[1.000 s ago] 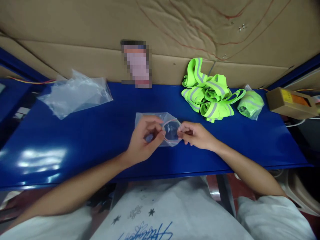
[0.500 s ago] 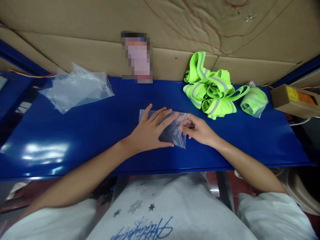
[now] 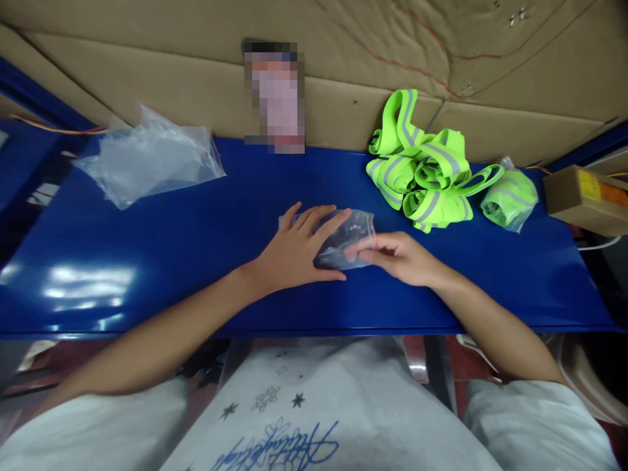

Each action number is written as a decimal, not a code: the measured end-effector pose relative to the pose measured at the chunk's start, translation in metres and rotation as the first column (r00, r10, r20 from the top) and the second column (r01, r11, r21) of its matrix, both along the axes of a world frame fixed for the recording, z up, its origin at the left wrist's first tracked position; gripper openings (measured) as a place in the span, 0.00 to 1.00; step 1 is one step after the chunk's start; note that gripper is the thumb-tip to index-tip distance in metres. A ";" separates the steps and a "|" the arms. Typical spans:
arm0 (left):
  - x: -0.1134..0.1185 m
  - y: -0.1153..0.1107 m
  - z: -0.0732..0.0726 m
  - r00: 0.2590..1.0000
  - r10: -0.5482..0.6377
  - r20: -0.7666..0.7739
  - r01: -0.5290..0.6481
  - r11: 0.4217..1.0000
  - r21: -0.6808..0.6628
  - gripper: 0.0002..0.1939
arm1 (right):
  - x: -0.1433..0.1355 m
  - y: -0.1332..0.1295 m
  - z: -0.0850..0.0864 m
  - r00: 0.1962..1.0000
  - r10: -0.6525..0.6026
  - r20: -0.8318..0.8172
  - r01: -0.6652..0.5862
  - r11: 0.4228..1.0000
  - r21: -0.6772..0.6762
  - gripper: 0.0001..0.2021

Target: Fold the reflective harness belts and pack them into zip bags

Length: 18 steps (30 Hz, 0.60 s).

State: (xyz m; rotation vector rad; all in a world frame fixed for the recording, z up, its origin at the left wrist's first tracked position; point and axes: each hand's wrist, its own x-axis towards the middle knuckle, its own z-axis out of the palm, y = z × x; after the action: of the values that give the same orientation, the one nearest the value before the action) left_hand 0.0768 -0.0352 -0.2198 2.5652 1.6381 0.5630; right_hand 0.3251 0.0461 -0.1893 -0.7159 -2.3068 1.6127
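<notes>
A clear plastic bag (image 3: pixel 350 235) with a red line at its opening lies on the blue table (image 3: pixel 196 242). My left hand (image 3: pixel 299 252) rests flat over the bag's left part, fingers spread. At the right end, my right hand (image 3: pixel 397 256) grips the opening between thumb and fingers, and a fingertip shows through the plastic inside the bag. Behind and to the right is a pile of yellow-green reflective bands (image 3: pixel 422 163). One rolled band in a clear bag (image 3: pixel 510 196) sits right of the pile.
Several clear bags (image 3: pixel 152 157) lie stacked at the back left. An open cardboard box (image 3: pixel 572 196) stands at the right end. A brown cardboard wall (image 3: pixel 196 98) rises behind the table, with a pixelated upright object (image 3: pixel 279 104) against it.
The fingers of my right hand have gone into the bag's opening, which now looks narrower and gathered around them. My left hand stays spread on the bag. The view has shifted slightly.
</notes>
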 end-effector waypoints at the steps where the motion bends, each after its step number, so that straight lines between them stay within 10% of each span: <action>1: -0.002 0.001 0.000 1.000 0.009 0.005 -0.009 1.000 -0.020 0.62 | 0.002 0.005 0.002 0.999 -0.045 0.012 0.046 0.995 -0.084 0.18; 11: -0.018 0.005 0.010 0.998 0.046 -0.038 -0.049 0.995 -0.091 0.59 | 0.017 0.022 0.012 0.994 0.111 -0.022 -0.113 0.956 -0.270 0.33; 18: -0.033 0.010 0.011 0.992 0.067 -0.105 -0.074 0.995 -0.070 0.47 | 0.023 0.021 0.014 1.000 -0.005 0.000 0.004 0.958 0.288 0.30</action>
State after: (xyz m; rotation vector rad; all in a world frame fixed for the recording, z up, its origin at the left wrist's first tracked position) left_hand 0.0434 -0.0255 -0.2086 2.5316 1.7526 0.3730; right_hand 0.3484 0.0666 -0.1749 -0.6505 -2.4654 1.2344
